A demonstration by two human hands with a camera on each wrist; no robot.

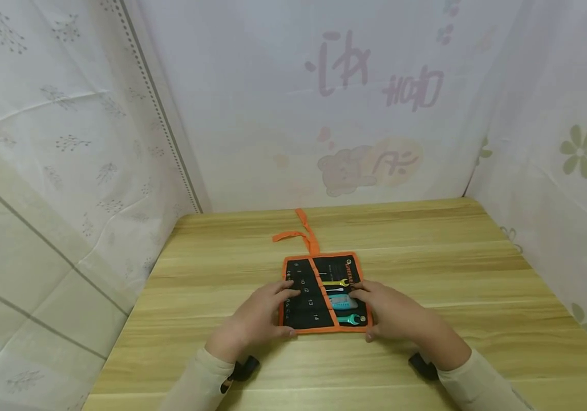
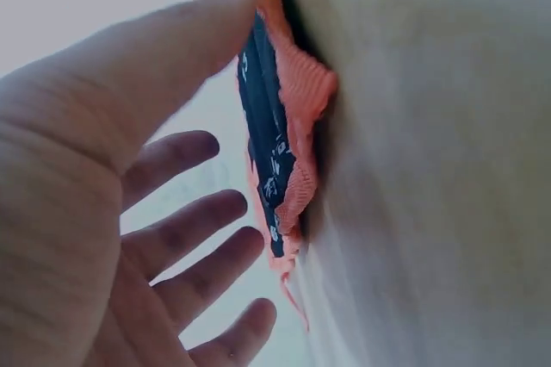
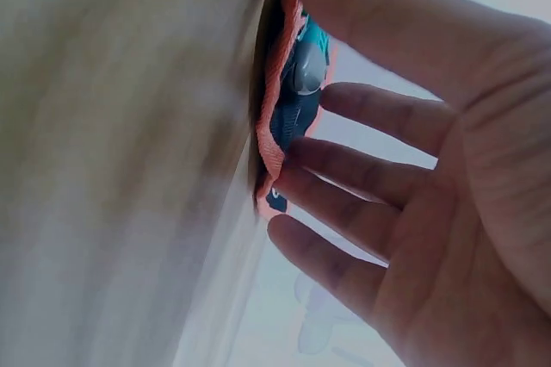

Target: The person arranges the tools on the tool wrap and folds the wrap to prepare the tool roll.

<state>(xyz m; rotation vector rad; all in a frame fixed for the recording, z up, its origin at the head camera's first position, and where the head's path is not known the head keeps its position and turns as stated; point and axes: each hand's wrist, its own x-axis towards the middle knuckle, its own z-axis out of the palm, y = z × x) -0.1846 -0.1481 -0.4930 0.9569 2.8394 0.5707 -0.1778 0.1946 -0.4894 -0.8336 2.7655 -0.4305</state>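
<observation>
A black tool pouch with orange trim lies unrolled on the wooden table, its slanted pocket printed with white numbers. From the pocket stick out a yellow wrench, a thin silver tool tip, a teal and grey handle and a green wrench. My left hand is at the pouch's left edge, fingers spread over the black cloth and thumb by the near corner. On the opposite side, my right hand has its fingertips at the right edge, beside the tools. Both hands' fingers are loosely bent.
Orange tie straps trail from the pouch's far edge across the table. Patterned white curtains stand behind the table and along both sides. A dark wrist device sits under each forearm.
</observation>
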